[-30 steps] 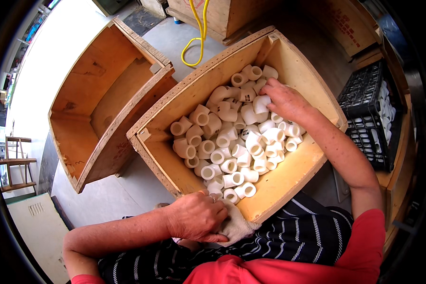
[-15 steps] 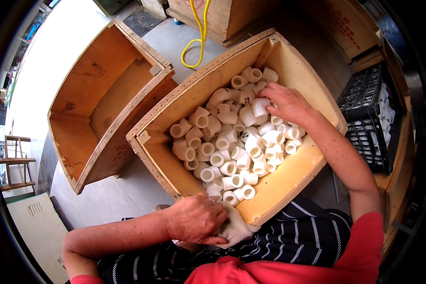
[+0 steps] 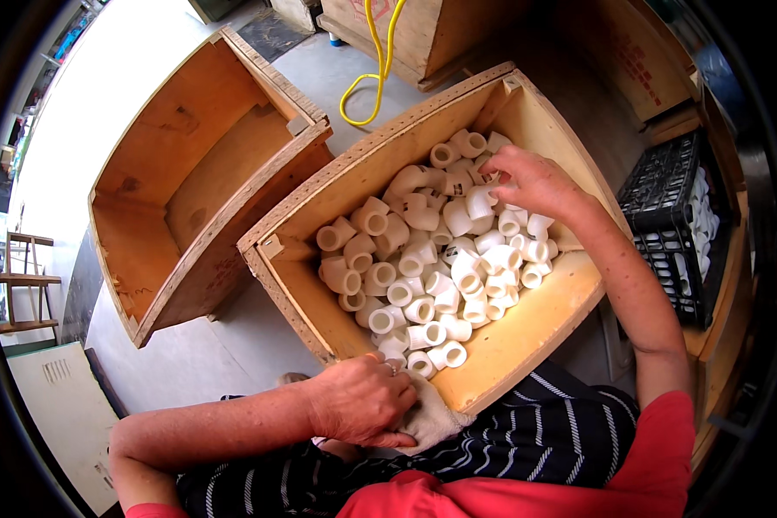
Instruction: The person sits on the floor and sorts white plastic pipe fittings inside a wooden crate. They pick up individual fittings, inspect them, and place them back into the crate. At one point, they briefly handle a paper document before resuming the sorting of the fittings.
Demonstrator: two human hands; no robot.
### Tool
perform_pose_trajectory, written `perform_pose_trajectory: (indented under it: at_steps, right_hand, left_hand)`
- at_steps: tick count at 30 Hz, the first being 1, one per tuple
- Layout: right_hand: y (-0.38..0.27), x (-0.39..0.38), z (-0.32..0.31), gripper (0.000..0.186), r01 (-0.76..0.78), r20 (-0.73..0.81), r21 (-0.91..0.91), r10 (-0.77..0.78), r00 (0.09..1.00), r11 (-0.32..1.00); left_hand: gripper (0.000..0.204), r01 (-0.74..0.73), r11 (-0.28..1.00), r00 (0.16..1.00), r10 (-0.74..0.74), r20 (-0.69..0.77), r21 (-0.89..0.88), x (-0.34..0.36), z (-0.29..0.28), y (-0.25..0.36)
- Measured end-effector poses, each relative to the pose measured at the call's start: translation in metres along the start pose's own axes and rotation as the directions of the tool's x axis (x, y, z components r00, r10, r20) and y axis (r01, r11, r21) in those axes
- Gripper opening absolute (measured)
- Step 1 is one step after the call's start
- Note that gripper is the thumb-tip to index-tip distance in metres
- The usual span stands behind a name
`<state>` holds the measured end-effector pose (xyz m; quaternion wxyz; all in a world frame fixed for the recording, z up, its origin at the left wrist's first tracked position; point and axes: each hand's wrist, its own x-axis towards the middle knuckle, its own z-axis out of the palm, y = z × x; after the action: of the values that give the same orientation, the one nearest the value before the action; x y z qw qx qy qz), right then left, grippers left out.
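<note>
Head view: your right hand [image 3: 535, 181] reaches over the far right of the wooden box [image 3: 492, 371], fingers curled, thumb held apart; can't tell if it's pinching a fitting. White elbow fittings [image 3: 420, 213] lie loose in that box, mostly left of your right hand and nearer you; nearest elbow sits just beside its fingertips. They're bent, turned every way, no shared long axis. Your left hand [image 3: 363, 401] is folded at the near corner by a cloth [image 3: 436, 419], grip unclear, farther from that elbow.
</note>
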<state>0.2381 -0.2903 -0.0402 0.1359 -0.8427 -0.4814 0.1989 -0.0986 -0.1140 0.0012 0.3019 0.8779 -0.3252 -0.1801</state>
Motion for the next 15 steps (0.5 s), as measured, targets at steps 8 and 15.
perform_pose_trajectory:
  at_steps: [8,15]
  right_hand:
    - [-0.028,0.040,0.026,0.031,-0.002,0.052,-0.271,0.016,0.999,0.963]
    - [-0.028,0.042,0.038,0.035,0.018,-0.064,-0.274,-0.037,0.997,0.962]
  left_hand:
    - [0.059,-0.009,1.000,1.000,0.009,-0.013,0.014,0.001,-0.003,0.001]
    - [0.059,0.009,1.000,1.000,-0.009,0.012,0.015,0.001,-0.003,0.001]
